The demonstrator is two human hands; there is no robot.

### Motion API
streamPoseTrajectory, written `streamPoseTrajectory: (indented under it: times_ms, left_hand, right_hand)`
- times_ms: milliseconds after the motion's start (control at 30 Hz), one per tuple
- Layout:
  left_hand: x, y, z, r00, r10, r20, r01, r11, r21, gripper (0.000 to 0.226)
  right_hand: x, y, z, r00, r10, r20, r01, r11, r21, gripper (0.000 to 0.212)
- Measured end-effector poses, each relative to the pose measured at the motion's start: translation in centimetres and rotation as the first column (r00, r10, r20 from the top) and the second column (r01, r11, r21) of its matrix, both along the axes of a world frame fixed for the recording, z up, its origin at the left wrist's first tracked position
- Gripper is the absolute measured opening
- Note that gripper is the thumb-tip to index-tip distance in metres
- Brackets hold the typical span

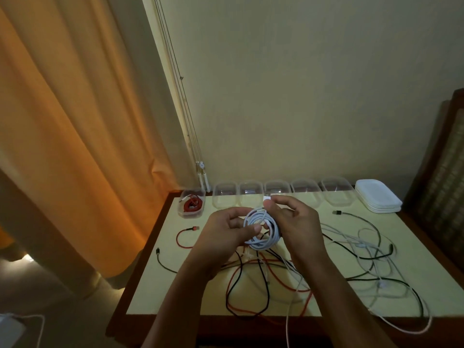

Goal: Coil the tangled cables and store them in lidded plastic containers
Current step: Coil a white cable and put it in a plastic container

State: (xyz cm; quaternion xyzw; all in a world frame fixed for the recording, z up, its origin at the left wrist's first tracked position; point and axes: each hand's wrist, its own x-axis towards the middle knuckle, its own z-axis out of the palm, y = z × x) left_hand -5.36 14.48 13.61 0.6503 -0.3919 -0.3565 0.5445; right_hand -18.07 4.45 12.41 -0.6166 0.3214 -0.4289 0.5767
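A white cable coil (263, 228) hangs above the table between both hands. My left hand (226, 229) pinches its left side with thumb and fingers. My right hand (293, 222) grips the right side and holds the cable's white plug end (267, 197) up between thumb and forefinger. Below lies a tangle of red, black and white cables (301, 272). A clear container (192, 203) at the back left holds a coiled red cable. Several empty clear containers (278, 193) stand in a row along the wall. A stack of white lids (378, 199) sits at the back right.
The cream table (180, 285) has a dark wooden rim. An orange curtain (75, 134) hangs to the left, with blind cords (202, 172) beside the wall. A dark woven chair back (442, 172) stands at the right. One white cable droops over the front edge.
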Motion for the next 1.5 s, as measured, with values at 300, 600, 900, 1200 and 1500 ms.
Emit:
streamPoseTrajectory:
  times_ms: [300,600,900,1200,1500]
  left_hand:
    - [-0.8,-0.6,-1.5,0.983,0.182,0.016,-0.182,0.983,-0.02,0.015]
    - [-1.2,-0.4,-1.9,0.992,0.096,0.082,-0.098,0.995,0.015,0.04]
    - [-1.6,-0.6,-1.6,0.965,0.243,0.102,-0.239,0.969,-0.056,0.029]
    - [-2.7,-0.6,-0.9,0.873,0.472,-0.121,-0.486,0.857,-0.172,0.016]
    - [-3.8,-0.7,0.0,0.74,0.455,-0.496,-0.606,0.771,-0.197,0.03]
  right_hand:
    - [-0.4,-0.5,-0.4,0.982,0.166,-0.095,-0.163,0.986,0.039,0.024]
    - [-0.8,0.2,-0.7,0.974,0.13,-0.185,-0.153,0.982,-0.114,0.018]
    - [-1.3,-0.6,-0.3,0.964,0.128,-0.232,-0.165,0.975,-0.149,0.02]
    - [-1.6,-1.0,-0.2,0.97,0.006,-0.243,-0.055,0.979,-0.195,0.021]
    - [-2.4,-1.1,-0.4,0.992,0.045,-0.119,-0.057,0.993,-0.104,0.023]
